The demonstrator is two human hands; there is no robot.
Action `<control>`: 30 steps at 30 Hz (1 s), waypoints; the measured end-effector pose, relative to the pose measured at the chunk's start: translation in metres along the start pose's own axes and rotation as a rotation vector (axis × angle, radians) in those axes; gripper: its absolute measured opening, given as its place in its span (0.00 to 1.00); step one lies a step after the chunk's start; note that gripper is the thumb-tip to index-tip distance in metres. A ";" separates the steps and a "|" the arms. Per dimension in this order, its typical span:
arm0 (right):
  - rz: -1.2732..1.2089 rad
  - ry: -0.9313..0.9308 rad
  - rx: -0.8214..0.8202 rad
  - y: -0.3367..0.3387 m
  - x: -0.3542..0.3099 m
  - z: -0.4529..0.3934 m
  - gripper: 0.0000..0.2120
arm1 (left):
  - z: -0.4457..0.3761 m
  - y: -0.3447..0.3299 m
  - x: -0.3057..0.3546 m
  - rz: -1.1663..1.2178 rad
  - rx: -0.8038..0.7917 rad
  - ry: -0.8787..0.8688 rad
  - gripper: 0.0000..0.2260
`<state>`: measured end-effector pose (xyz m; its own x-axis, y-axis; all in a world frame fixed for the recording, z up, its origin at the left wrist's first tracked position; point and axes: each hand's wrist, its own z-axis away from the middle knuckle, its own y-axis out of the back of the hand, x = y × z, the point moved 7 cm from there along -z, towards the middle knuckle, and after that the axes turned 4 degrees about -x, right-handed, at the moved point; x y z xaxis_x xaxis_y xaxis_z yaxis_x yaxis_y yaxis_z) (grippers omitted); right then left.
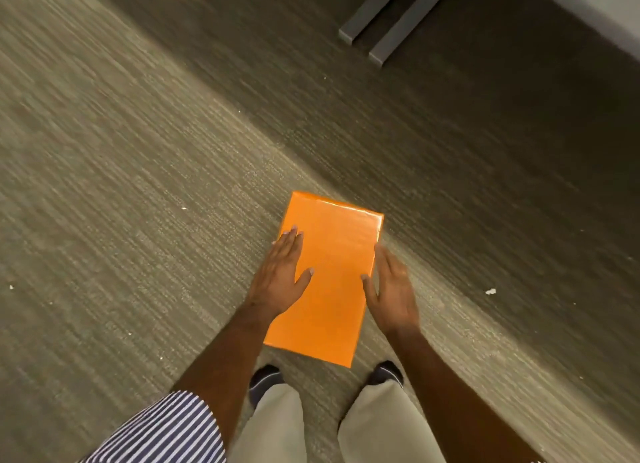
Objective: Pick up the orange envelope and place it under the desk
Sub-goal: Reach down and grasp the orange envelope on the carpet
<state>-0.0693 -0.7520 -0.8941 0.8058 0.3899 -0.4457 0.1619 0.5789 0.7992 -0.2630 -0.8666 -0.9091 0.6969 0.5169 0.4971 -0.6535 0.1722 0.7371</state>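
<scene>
The orange envelope, a flat padded rectangle with a glossy surface, is in the lower middle of the view, above the grey carpet and just ahead of my feet. My left hand lies along its left edge with the fingers spread flat on top and the thumb on the face. At the right edge my right hand grips it, thumb on top and fingers down the side. The desk shows only as two grey metal feet at the top right, with dark shadowed carpet around them.
Grey carpet fills the view, lighter at the left and shadowed towards the desk. A pale panel or wall sits in the top right corner. Small white scraps lie on the carpet. My dark socks and beige trousers are at the bottom.
</scene>
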 end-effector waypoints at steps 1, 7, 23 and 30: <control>-0.006 -0.015 -0.015 -0.017 0.007 -0.004 0.30 | -0.005 -0.012 -0.010 -0.005 -0.017 0.015 0.33; -0.075 -0.157 -0.108 -0.089 0.042 -0.014 0.35 | -0.019 -0.067 -0.072 0.019 -0.080 0.209 0.36; -0.625 -0.252 -0.152 -0.130 0.081 -0.021 0.49 | -0.038 -0.093 -0.113 0.642 -0.058 0.506 0.44; -0.770 -0.298 -0.025 -0.057 0.087 -0.026 0.45 | -0.072 -0.040 -0.057 0.688 -0.039 0.413 0.42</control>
<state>-0.0232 -0.7325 -0.9894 0.5925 -0.3267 -0.7363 0.7206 0.6236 0.3032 -0.2976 -0.8426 -0.9995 -0.0269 0.7851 0.6188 -0.9119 -0.2729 0.3065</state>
